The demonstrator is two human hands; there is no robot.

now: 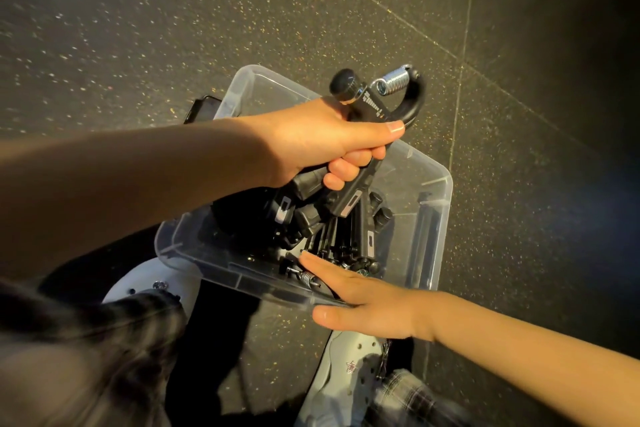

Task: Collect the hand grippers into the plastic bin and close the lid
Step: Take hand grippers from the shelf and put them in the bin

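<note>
A clear plastic bin stands on the dark floor with several black hand grippers piled inside. My left hand grips a black hand gripper by its handles, above the bin's far side, its steel spring and knob pointing up. My right hand rests flat on the bin's near rim, its fingers straight and reaching in over the pile. No lid shows clearly.
The floor is dark speckled stone with thin seams. A black object lies just behind the bin's far left corner. My white clogs and plaid trouser legs stand right in front of the bin.
</note>
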